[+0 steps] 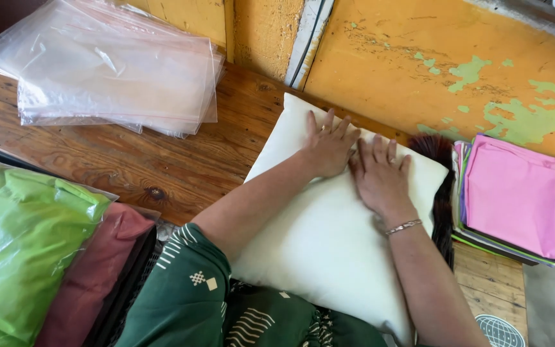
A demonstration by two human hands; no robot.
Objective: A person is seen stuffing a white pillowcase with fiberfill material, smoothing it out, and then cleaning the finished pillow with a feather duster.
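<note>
A plain white pillow (329,238) lies flat on the wooden table (162,154). My left hand (329,146) rests palm down on the pillow's upper part, fingers spread. Beside it my right hand (380,177) also presses flat on the pillow, with a silver bracelet (403,226) on the wrist. Both hands touch each other at the thumbs. Neither hand grips anything.
A stack of clear plastic bags (110,71) lies at the table's far left. A folded pile of pink and coloured fabric (521,199) sits at the right. Bagged green (20,244) and maroon (97,270) cushions lean at the near left. A peeling yellow wall (431,58) is behind.
</note>
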